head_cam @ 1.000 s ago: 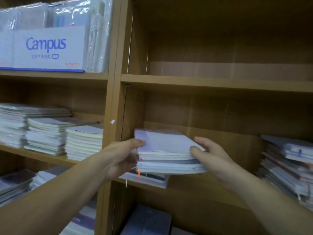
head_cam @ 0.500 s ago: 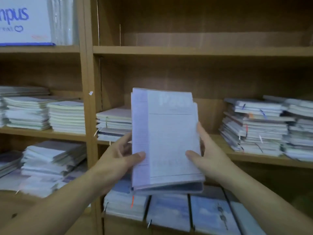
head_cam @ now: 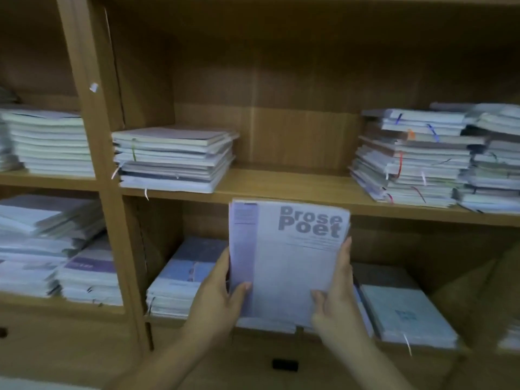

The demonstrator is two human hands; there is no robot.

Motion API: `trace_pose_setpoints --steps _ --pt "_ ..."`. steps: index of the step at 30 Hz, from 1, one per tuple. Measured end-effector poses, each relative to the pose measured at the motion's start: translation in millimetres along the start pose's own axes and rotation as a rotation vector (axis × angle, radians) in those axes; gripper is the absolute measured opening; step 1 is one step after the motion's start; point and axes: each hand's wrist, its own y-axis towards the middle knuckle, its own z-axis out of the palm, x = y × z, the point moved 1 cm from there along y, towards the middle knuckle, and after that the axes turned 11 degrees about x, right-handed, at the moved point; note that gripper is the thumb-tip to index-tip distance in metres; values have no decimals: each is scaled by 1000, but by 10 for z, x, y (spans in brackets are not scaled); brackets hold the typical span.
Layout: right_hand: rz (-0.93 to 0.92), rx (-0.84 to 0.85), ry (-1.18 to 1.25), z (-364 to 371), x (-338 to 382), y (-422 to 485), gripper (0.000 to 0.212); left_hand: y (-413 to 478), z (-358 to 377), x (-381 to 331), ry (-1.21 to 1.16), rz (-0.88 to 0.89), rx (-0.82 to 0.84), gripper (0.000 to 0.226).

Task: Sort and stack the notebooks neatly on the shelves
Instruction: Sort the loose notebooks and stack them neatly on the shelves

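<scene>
Presently, the notebooks (head_cam: 287,263), held upright just below the middle shelf (head_cam: 281,188), are pinched at both side edges by left hand (head_cam: 216,294) and right hand (head_cam: 336,302), each grip thumb-in-front; judged risk: a slackened pinch lets inner books slip down and fan out.

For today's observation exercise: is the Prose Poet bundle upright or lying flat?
Upright: the Prose Poet bundle faces the camera, title uppermost, left hand and right hand gripping its sides.
</scene>
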Motion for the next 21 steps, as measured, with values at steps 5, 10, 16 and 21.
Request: trace_pose_setpoints --steps 5,10,16,21 --pt "10 -18 -62 166 -401 419 122 391 304 326 59 -40 -43 59" --pt "73 4 -13 277 -807 718 116 650 538 643 136 -66 -42 64" --pt "67 15 -49 337 -1055 902 112 785 671 816 142 -52 -27 71" --pt "65 111 -26 454 -1145 948 108 827 744 978 178 -137 -66 69"
